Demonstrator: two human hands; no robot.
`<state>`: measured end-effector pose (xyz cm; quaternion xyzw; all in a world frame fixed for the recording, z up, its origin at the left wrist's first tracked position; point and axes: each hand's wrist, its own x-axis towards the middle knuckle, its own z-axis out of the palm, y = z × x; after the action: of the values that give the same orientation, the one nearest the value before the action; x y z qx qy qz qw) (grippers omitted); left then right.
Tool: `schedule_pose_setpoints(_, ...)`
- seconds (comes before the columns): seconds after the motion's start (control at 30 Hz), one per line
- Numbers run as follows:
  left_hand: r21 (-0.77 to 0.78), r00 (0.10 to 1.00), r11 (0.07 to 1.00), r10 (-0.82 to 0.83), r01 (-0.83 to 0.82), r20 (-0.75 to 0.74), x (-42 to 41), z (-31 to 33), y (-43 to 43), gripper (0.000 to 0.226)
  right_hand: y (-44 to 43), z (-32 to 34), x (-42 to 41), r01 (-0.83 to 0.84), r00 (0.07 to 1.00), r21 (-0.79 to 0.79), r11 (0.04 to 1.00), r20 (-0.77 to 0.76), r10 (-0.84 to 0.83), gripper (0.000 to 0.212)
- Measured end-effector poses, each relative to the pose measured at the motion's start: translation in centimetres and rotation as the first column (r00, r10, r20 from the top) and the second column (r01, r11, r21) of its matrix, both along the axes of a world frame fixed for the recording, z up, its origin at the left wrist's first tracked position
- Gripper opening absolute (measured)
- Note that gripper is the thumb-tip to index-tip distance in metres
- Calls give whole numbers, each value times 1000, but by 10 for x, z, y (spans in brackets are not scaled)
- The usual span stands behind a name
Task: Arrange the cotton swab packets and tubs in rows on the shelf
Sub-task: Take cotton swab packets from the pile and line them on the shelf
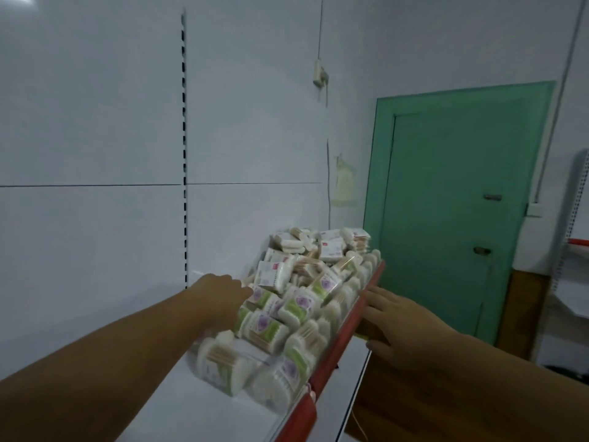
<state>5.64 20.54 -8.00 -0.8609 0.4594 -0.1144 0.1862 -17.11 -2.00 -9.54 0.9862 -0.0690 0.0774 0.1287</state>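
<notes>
Left hand [220, 295] nearer: packet heap [306, 282] touching, just ahead of its fingers; grip unreadable, cannot tell. Right hand [392, 317], fingers straight, outside red front rail [338, 342].

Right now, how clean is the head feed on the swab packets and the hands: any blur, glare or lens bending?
Head view, blur: motion smear softens the near cotton swab packets, the left hand and the right hand; the labels are unreadable. Head view, light: dim, flat, bluish, with no glare. Head view, distortion: the wide angle tilts the green door and slightly bows the slotted upright.
</notes>
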Motion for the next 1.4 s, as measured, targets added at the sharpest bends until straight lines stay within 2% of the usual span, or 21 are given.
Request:
schedule_pose_setpoints(0.07, -44, 1000, 999, -6, 5, -15, 22, 2, -23, 53, -27, 8, 26, -1, 999, 24, 1000, 32, 0, 59)
schedule_pose_setpoints(0.17, -202, 984, 979, -24, -12, -179, 49, 9, -61, 59, -65, 25, 78, -34, 995, 59, 998, 99, 28, 54)
schedule_pose_setpoints(0.23, -256, 963, 967, -51, -20, -266, 67, 13, -86, 67, -91, 34, 120, -67, 989, 139, 988, 138, 48, 47)
schedule_pose_setpoints(0.37, -228, 963, 973, -38, -25, -268, 100, 19, -125, 92, -124, 35, 190, -127, 985, 239, 963, 147, 93, 45)
schedule_pose_setpoints(0.47, -184, 956, 982, -14, -42, -291, 122, 20, -154, 103, -144, 32, 235, -161, 986, 255, 954, 73, 147, 51)
schedule_pose_setpoints(0.53, -101, 970, 995, -23, -1, -241, 132, 17, -166, 98, -153, 28, 259, -149, 988, 263, 953, -7, 156, 57)
schedule_pose_setpoints(0.63, 19, 997, 999, -37, 38, -61, 145, 12, -174, 90, -156, 22, 284, -152, 979, 278, 948, -91, 183, 43)
schedule_pose_setpoints(0.7, 46, 999, 998, -32, 33, -14, 153, 10, -179, 87, -160, 26, 295, -174, 974, 282, 944, -90, 206, 35)
schedule_pose_setpoints(0.77, 46, 999, 998, -33, 33, -4, 158, 11, -179, 86, -166, 39, 301, -202, 976, 301, 932, -10, 215, 27)
schedule_pose_setpoints(0.83, -33, 998, 999, -5, 3, -64, 158, 16, -174, 80, -174, 55, 300, -245, 967, 375, 894, 155, 200, 21)
schedule_pose_setpoints(0.9, -191, 983, 979, 40, -75, -181, 149, 24, -160, 68, -177, 68, 294, -328, 929, 517, 791, 327, 172, 14)
schedule_pose_setpoints(0.93, -283, 970, 952, 49, -117, -238, 141, 30, -152, 61, -176, 72, 290, -382, 910, 620, 685, 381, 163, 10)
schedule_pose_setpoints(1.03, -517, 911, 800, 87, -305, -403, 107, 51, -117, 51, -157, 79, 277, -406, 913, 870, 279, 373, 167, 9)
schedule_pose_setpoints(1.07, -570, 888, 737, 91, -364, -450, 92, 57, -101, 50, -147, 81, 274, -397, 913, 898, 190, 366, 177, 10)
schedule_pose_setpoints(1.13, -665, 837, 582, 54, -469, -544, 59, 62, -62, 51, -121, 88, 269, -398, 903, 914, 82, 375, 210, 13)
schedule_pose_setpoints(1.17, -711, 814, 476, 17, -518, -581, 40, 60, -39, 52, -104, 91, 266, -396, 894, 918, 26, 379, 241, 12)
schedule_pose_setpoints(1.27, -784, 782, 73, -57, -617, -621, -31, 32, 42, 59, -26, 92, 253, -346, 859, 931, -118, 365, 358, 6)
schedule_pose_setpoints(1.33, -753, 769, -163, -72, -638, -635, -84, 9, 98, 61, 38, 90, 239, -254, 819, 954, -162, 301, 489, 13)
schedule_pose_setpoints(1.4, -698, 751, -338, -39, -631, -659, -135, -12, 152, 57, 108, 84, 217, -154, 746, 973, -171, 227, 626, 18)
